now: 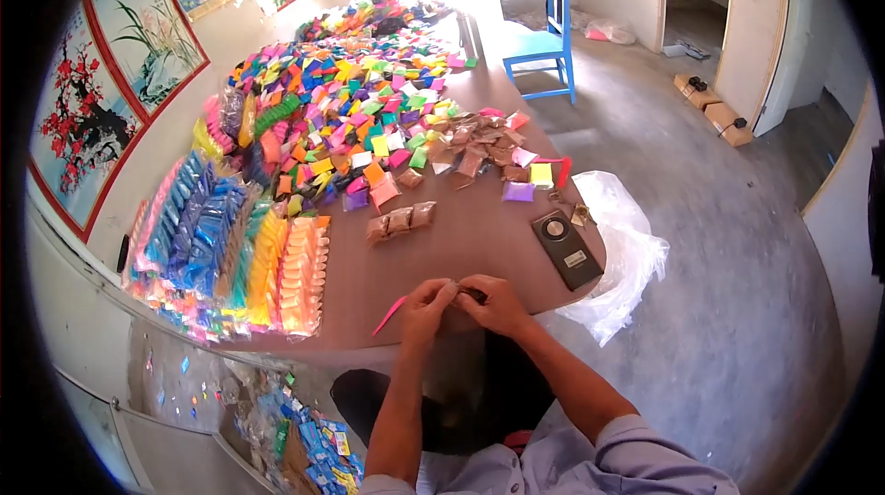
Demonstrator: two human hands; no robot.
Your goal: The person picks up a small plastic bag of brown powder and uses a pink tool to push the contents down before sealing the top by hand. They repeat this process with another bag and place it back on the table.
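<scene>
At the near table edge, my left hand [429,307] and my right hand [498,305] meet with fingers pinched together. Something small and dark shows at the right fingertips, too covered to name. A thin pink strip [389,315] lies just left of my left hand. Farther in on the brown table [355,297] is a short row of clear-wrapped brown packets [402,220]. To the right of my hands sits a flat black device with a round silver dial [566,250].
Colourful small packets [369,94] heap over the far table. Bundled packets in clear wrap [203,228] are stacked at left. White plastic sheeting [613,246] hangs by the right edge. Beyond are a blue chair [544,43] and cardboard boxes [714,108]; wrappers [323,449] litter the lower left.
</scene>
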